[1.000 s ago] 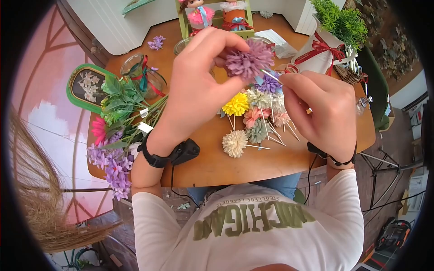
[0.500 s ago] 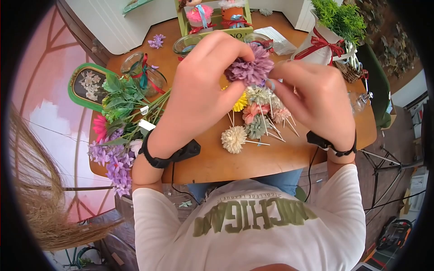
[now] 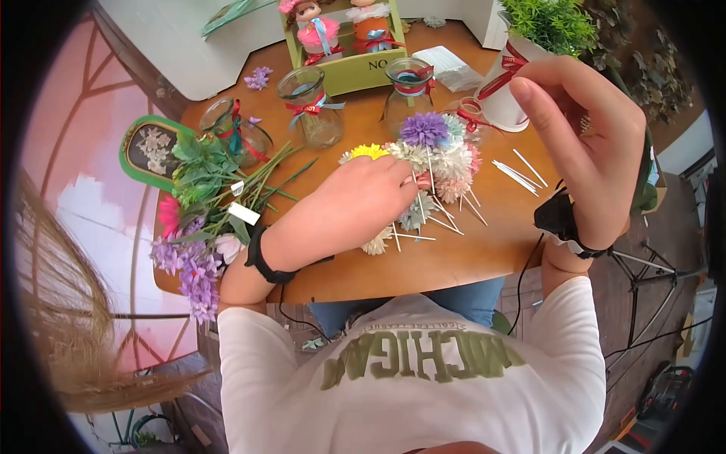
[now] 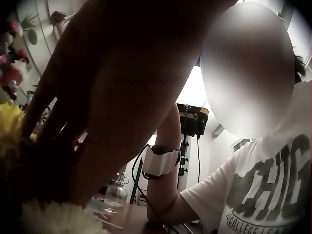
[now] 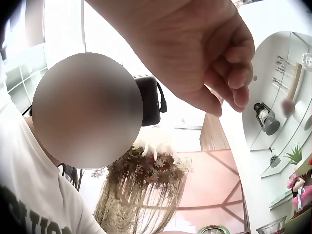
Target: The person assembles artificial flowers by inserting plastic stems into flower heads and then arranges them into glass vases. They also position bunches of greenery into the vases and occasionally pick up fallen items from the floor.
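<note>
Flowers [image 3: 424,129] lie by the left hand [image 3: 359,195]; right hand [image 3: 594,125] raised.

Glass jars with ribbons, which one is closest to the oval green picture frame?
The leftmost jar, just right of the oval frame. The other jars stand farther right, nearer the crate with dolls.

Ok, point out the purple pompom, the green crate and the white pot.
Purple pompom [image 3: 424,129], head view: middle of its petals.
Green crate [image 3: 340,76], head view: its front board.
White pot [image 3: 505,109], head view: its lower side.
</note>
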`<state>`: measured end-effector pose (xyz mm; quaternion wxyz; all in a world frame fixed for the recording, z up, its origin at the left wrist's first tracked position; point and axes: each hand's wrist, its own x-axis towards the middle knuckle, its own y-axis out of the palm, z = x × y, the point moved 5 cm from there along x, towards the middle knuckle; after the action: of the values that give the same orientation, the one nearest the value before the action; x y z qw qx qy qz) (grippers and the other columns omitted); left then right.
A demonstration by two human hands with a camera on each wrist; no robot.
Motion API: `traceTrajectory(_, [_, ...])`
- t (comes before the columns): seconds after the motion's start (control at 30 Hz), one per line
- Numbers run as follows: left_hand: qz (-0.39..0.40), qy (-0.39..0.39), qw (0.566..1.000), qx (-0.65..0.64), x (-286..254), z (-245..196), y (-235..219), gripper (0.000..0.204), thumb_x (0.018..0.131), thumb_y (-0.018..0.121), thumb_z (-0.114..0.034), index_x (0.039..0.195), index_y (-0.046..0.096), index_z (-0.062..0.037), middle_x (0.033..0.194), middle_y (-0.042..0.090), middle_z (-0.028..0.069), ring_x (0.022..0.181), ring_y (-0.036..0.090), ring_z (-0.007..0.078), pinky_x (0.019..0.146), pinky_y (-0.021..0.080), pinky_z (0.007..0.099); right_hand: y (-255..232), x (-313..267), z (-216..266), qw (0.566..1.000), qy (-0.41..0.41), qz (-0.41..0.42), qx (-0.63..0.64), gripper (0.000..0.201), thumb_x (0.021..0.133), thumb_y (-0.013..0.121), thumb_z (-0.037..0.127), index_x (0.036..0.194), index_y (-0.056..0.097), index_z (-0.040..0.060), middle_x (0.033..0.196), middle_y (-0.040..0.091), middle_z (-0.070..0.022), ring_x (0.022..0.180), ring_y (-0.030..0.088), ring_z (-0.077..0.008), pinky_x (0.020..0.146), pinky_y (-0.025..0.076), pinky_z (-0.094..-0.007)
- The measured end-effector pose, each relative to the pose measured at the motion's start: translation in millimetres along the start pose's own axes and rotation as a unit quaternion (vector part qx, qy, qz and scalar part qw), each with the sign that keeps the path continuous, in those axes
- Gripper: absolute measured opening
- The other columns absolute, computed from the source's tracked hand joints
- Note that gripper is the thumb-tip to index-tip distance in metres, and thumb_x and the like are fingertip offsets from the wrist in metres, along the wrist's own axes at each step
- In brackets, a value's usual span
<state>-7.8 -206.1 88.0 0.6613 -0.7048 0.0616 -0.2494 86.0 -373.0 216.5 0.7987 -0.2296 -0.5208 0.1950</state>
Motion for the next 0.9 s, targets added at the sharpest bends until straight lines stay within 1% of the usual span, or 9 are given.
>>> traceTrajectory(0.17, [0.009, -0.039, 0.999, -0.003, -3, -15, -10, 0.031, 0.082, 0.076, -0.020, 0.106, 0.064, -0.0044, 0.102, 0.061, 0.0105, 0.101, 0.062, 0.0302, 0.084, 0.051, 0.0414, -12, -4, 3, 0.998, 0.019, -0.012, 0.056, 0.013, 0.091, 0.073, 0.006, 0.092, 0.068, -0.0056, 0.076, 0.063, -0.0024, 0.069, 0.053, -0.0072, 0.063, 0.039, -0.0222])
traceTrajectory(0.23, [0.005, -0.052, 0.999, 0.007, -4, -28, -16, 0.063, 0.077, 0.082, -0.032, 0.132, 0.060, -0.0093, 0.135, 0.058, 0.0128, 0.127, 0.055, 0.0322, 0.102, 0.046, 0.0496, -18, -5, 6, 0.999, 0.029, -0.005, 0.015, 0.012, 0.093, 0.070, 0.006, 0.095, 0.068, -0.0059, 0.078, 0.063, -0.0017, 0.071, 0.052, -0.0068, 0.064, 0.039, -0.0217])
traceTrajectory(0.27, [0.005, -0.063, 0.998, 0.009, -8, -34, -13, 0.063, 0.077, 0.082, -0.032, 0.132, 0.060, -0.0093, 0.135, 0.058, 0.0128, 0.127, 0.055, 0.0322, 0.102, 0.046, 0.0496, -18, -6, 6, 0.999, 0.024, 0.000, 0.023, 0.012, 0.093, 0.070, 0.006, 0.095, 0.068, -0.0059, 0.078, 0.063, -0.0017, 0.071, 0.052, -0.0068, 0.064, 0.039, -0.0217])
traceTrajectory(0.37, [0.037, -0.025, 0.996, 0.076, -21, -48, 13, 0.099, 0.064, 0.086, -0.053, 0.151, 0.047, -0.0282, 0.166, 0.032, 0.0045, 0.152, 0.031, 0.0291, 0.117, 0.024, 0.0708, -26, -10, 2, 0.998, 0.037, -0.002, 0.058, 0.013, 0.097, 0.067, 0.007, 0.096, 0.068, -0.0051, 0.083, 0.063, -0.0002, 0.075, 0.052, -0.0067, 0.068, 0.041, -0.0204])
traceTrajectory(0.6, [0.010, -0.041, 0.988, 0.149, -43, 4, 46, 0.089, 0.072, 0.079, -0.052, 0.153, 0.047, -0.0325, 0.167, 0.032, 0.0033, 0.152, 0.032, 0.0278, 0.122, 0.021, 0.0668, -30, -19, -1, 0.996, -0.001, 0.034, 0.081, 0.013, 0.097, 0.068, 0.007, 0.096, 0.067, -0.0059, 0.082, 0.063, -0.0010, 0.075, 0.053, -0.0063, 0.069, 0.041, -0.0199])
traceTrajectory(0.67, [0.022, -0.029, 0.987, 0.160, -45, 4, 43, 0.085, 0.076, 0.078, -0.049, 0.152, 0.047, -0.0321, 0.166, 0.033, 0.0037, 0.151, 0.033, 0.0281, 0.122, 0.022, 0.0656, -25, -33, 8, 0.975, -0.095, -0.129, 0.153, 0.014, 0.096, 0.068, 0.007, 0.096, 0.067, -0.0064, 0.081, 0.063, -0.0017, 0.075, 0.053, -0.0063, 0.069, 0.041, -0.0200])
traceTrajectory(0.7, [0.035, -0.035, 0.988, 0.148, -45, 3, 43, 0.084, 0.076, 0.079, -0.050, 0.152, 0.048, -0.0318, 0.166, 0.033, 0.0038, 0.151, 0.033, 0.0282, 0.122, 0.021, 0.0656, -43, -14, 22, 0.996, 0.021, 0.051, 0.065, 0.014, 0.096, 0.069, 0.007, 0.096, 0.067, -0.0067, 0.080, 0.063, -0.0020, 0.074, 0.054, -0.0063, 0.068, 0.040, -0.0201])
traceTrajectory(0.87, [-0.027, -0.063, 0.995, 0.068, -33, -9, 3, 0.074, 0.081, 0.080, -0.042, 0.147, 0.053, -0.0254, 0.162, 0.038, 0.0081, 0.151, 0.033, 0.0314, 0.123, 0.020, 0.0661, -42, -18, -3, 0.994, -0.005, 0.008, 0.109, 0.016, 0.096, 0.069, 0.010, 0.094, 0.067, -0.0065, 0.079, 0.063, -0.0018, 0.074, 0.054, -0.0063, 0.068, 0.041, -0.0208])
traceTrajectory(0.9, [-0.071, -0.064, 0.991, 0.092, -24, -12, -12, 0.056, 0.084, 0.080, -0.032, 0.135, 0.062, -0.0165, 0.152, 0.049, 0.0103, 0.145, 0.042, 0.0334, 0.120, 0.030, 0.0607, -40, -16, -4, 0.992, -0.017, 0.013, 0.123, 0.017, 0.096, 0.070, 0.011, 0.094, 0.067, -0.0062, 0.078, 0.063, -0.0015, 0.073, 0.054, -0.0064, 0.067, 0.041, -0.0211])
